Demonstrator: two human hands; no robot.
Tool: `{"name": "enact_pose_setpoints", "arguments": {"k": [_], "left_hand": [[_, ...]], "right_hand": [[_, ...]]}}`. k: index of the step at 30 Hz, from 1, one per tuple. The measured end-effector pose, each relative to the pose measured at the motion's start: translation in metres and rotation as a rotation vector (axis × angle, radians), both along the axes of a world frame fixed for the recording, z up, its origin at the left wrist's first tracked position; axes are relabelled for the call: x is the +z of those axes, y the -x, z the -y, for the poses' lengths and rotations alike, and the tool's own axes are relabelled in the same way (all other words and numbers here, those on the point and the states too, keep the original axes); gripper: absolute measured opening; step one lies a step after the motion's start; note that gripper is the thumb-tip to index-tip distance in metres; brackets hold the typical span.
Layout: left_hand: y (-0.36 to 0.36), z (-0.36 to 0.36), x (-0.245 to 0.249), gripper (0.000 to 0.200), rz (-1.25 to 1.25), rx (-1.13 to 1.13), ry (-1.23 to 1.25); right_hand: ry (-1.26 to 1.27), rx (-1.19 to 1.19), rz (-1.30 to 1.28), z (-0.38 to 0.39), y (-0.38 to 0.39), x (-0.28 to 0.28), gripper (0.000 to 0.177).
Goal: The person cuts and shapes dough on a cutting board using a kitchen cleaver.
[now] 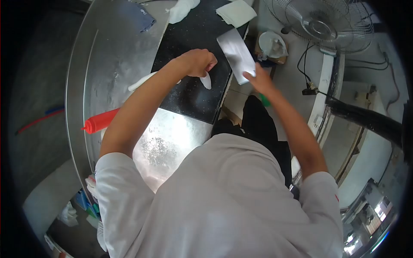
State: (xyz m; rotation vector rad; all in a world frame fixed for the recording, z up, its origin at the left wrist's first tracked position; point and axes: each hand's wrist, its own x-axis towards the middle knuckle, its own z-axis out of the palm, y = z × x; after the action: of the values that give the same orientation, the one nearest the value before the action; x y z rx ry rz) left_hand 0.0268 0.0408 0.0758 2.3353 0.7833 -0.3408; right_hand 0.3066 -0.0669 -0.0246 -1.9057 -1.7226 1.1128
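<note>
White dough-like piece [206, 81] sits mid-scene, over the black board [200, 103] and right at the curled fingers of the left hand [200, 63].

At the left, a red squeeze bottle [101, 121] points its nozzle left, above the metal worktop [165, 133]. Just beyond it, a slim white roll [140, 81] runs behind the left forearm. On the far side are a blue-grey cloth [145, 19], then a crumpled white cloth [183, 9]. The left hand's fingers are drawn together; I cannot tell whether they are clamped on the piece. Farther right, a folded pale cloth [236, 13] rests at the board's far end. The right hand [258, 79], well apart from the left, is clamped on the near end of a broad metal blade [235, 49], which is tilted at the board's right edge. A wire-caged fan [319, 28] is at the far right.

The likeliest harm is a nicked finger, should the blade swing left while the other hand is so close. A tacky piece might cling to fingers or blade and tear, and a bumped forearm could knock the bottle.

The left forearm covers the bottle's right end and the roll's middle. The left fingertips are turned out of sight, the right hand hides the blade's grip, and blur softens the blade. Dark lens borders cut off the outer edges.
</note>
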Motion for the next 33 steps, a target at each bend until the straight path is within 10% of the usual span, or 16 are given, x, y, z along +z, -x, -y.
{"name": "enact_pose_setpoints", "arguments": {"k": [7, 21, 29, 33], "left_hand": [[-0.009, -0.012, 0.034, 0.016, -0.078, 0.141, 0.105], [0.068, -0.195, -0.054, 0.029, 0.885, 1.801, 0.426], [0.081, -0.17, -0.089, 0.026, 0.728, 2.163, 0.287], [0.05, -0.153, -0.074, 0.031, 0.395, 1.974, -0.393]], "right_hand": [[0.126, 0.5, 0.031, 0.01, 0.058, 0.016, 0.064], [0.186, 0.431, -0.12, -0.189, -0.057, 0.014, 0.053], [0.216, 0.658, -0.076, -0.226, -0.052, 0.033, 0.042], [0.175, 0.822, -0.174, -0.246, -0.048, 0.039, 0.043]]}}
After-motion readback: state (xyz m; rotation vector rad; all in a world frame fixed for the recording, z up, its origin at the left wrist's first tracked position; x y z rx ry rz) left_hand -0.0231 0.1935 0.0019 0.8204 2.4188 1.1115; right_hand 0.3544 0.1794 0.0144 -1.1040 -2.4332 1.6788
